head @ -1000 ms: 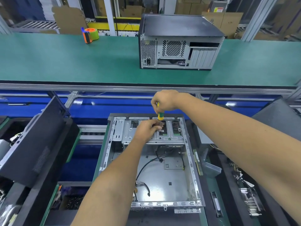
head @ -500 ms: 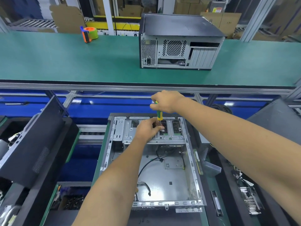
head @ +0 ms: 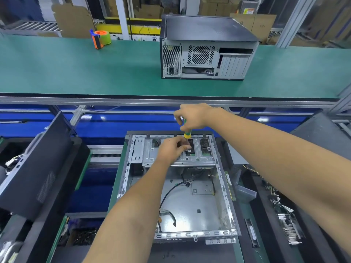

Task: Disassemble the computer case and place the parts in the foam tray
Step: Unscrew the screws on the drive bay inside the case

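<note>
Gripping a green-and-yellow screwdriver [head: 185, 130] upright, the right hand [head: 193, 115] worked over the drive cage [head: 178, 149] at the far edge of the open computer case [head: 177, 188]; left hand [head: 171, 148] rested there, fingers curled at the tip, contents hidden; second case [head: 207, 48] sat on the green conveyor [head: 76, 67]

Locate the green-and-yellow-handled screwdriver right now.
Head view, centre: the green-and-yellow-handled screwdriver stands upright in the right hand, over the far end of the open metal computer case, just above the left hand.
</note>
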Demonstrator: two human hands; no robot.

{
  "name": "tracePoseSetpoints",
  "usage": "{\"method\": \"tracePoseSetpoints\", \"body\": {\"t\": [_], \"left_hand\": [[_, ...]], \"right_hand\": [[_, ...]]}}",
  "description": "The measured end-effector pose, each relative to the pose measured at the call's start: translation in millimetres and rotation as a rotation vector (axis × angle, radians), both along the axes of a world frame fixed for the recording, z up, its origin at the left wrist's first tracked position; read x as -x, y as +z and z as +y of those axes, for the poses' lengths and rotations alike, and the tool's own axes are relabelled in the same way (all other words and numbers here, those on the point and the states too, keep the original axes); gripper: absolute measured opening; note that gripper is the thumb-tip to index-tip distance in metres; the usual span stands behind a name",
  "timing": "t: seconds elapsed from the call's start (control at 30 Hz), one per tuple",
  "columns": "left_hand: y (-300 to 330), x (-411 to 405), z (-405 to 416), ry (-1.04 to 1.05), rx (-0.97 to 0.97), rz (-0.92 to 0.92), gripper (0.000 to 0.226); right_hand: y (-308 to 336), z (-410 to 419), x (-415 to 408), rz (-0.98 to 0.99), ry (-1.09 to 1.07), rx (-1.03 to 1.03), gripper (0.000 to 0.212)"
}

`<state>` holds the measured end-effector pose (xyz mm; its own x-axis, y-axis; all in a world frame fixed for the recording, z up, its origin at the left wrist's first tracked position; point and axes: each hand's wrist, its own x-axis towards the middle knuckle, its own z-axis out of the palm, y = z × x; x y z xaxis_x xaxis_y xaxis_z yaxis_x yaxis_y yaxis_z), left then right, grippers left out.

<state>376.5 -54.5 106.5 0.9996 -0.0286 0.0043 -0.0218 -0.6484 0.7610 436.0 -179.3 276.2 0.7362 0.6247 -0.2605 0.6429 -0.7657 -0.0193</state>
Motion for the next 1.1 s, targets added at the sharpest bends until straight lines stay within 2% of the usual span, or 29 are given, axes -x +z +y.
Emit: {"method": "tracePoseSetpoints", "body": {"t": [0.1, 0.17, 0.3, 0.37, 0.47, 0.6, 0.73, 0.83, 0.9, 0.97, 1.1], "left_hand": [[0.4, -0.8, -0.3, 0.014, -0.039, 0.000, 0.032], [0.2, -1.6, 0.1, 0.015, -0.057, -0.001, 0.034], [-0.9, -0.6, 0.4, -0.030, -0.002, -0.003, 0.012], [0.5, 1.6, 0.2, -0.058, 0.056, 0.001, 0.021], [3.3, 5.1, -1.4, -0.080, 0.055, 0.006, 0.032], [3.5, 2.2, -2.7, -0.019, -0.049, 0.012, 0.011], [1.4, 0.9, -3.1, 0.037, -0.194, -0.044, 0.036], [1.3, 0.6, -2.2, 0.035, -0.222, -0.067, 0.039], [1.3, 0.4, -0.9, 0.017, -0.186, -0.057, 0.037], [1.8, 2.1, -0.3, 0.002, -0.097, -0.036, 0.033], [1.4, 6.4, -0.9, -0.002, -0.093, -0.082, 0.025]], "right_hand": [[-2.5, 4.7, 0.4, -0.068, -0.032, 0.003, 0.025], [-4.5, 8.2, 3.0, -0.124, -0.028, 0.033, 0.028], [-0.6, 12.5, 4.8, -0.113, -0.050, 0.081, 0.020], [4.5, 13.1, 4.3, -0.037, -0.050, 0.072, 0.014], [6.2, 9.3, 3.3, 0.022, -0.021, 0.046, 0.034], [2.3, 5.6, 2.4, 0.027, -0.028, -0.007, 0.037], [-0.9, 7.9, 6.7, -0.071, -0.027, 0.007, 0.029], [-4.3, 11.6, 12.0, -0.159, -0.049, 0.055, 0.029], [-2.1, 12.7, 12.9, -0.109, -0.077, 0.043, 0.025], [1.8, 12.3, 10.6, -0.039, -0.088, 0.031, 0.011], [7.2, 7.4, 7.6, 0.094, -0.055, 0.000, 0.024]]}}
